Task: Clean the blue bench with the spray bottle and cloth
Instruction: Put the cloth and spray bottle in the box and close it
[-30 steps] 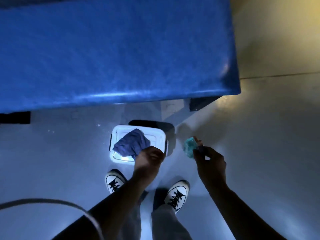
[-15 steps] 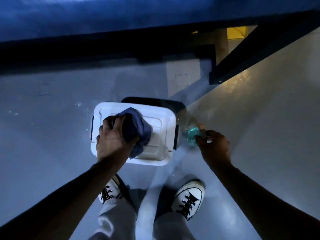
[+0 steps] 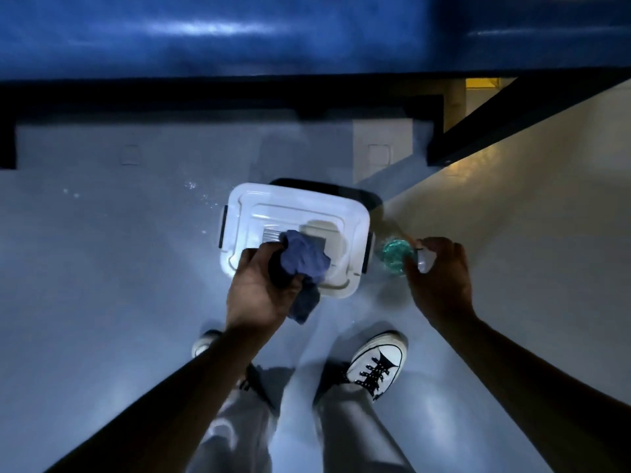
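The blue bench (image 3: 239, 32) fills the top of the head view, seen from its padded front edge, with its black frame below. My left hand (image 3: 261, 288) is closed around a crumpled blue-grey cloth (image 3: 304, 259), held over the near edge of a white lidded box. My right hand (image 3: 440, 278) grips a spray bottle (image 3: 396, 254) of teal liquid by its top, just right of the box and low over the floor. Whether the bottle's base touches the floor is unclear.
The white plastic box (image 3: 293, 213) with dark side latches stands on the grey floor (image 3: 102, 268) in front of my two white sneakers (image 3: 379, 365). A black bench leg (image 3: 512, 117) slants at the upper right. Small wet specks dot the floor left of the box.
The view has dropped lower and closer to the floor. My left hand slid the cloth from the lid's middle toward its near edge. My right hand with the bottle stays beside the box.
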### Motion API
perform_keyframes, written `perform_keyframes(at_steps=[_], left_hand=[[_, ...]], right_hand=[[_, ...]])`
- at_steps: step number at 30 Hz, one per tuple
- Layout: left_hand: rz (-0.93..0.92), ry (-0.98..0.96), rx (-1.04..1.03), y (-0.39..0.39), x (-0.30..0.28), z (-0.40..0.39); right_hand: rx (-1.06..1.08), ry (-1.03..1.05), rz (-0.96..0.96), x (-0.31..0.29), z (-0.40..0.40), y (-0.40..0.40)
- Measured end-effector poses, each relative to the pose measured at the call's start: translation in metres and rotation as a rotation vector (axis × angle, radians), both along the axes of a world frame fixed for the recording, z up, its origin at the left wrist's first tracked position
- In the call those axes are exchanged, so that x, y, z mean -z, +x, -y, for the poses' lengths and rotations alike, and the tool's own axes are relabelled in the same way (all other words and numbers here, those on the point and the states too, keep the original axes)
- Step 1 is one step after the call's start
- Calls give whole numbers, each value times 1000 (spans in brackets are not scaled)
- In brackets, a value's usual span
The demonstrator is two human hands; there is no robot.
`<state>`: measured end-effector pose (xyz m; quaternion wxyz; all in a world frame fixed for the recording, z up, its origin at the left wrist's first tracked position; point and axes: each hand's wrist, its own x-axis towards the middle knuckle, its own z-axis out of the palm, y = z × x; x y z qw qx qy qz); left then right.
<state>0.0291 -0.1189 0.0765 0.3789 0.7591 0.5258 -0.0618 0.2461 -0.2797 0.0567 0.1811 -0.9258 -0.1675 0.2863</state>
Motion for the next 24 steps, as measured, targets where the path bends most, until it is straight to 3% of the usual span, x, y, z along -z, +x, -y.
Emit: perform_keyframes(at_steps=[3, 7, 12, 16, 24], left_hand=[[45, -32, -59, -28, -10, 22], [-117, -352, -64, -61, 29, 36], [-234, -183, 147, -92, 80, 49], [-284, -233, 204, -103, 110, 44], [89, -102, -106, -96, 68, 4]], right_hand=[[-152, 64, 64, -16, -11, -22], [-108, 22, -236, 11, -33, -47], [-35, 2, -139, 65, -46, -68], [9, 8, -83, 76, -45, -73], [39, -32, -193, 55, -51, -69]])
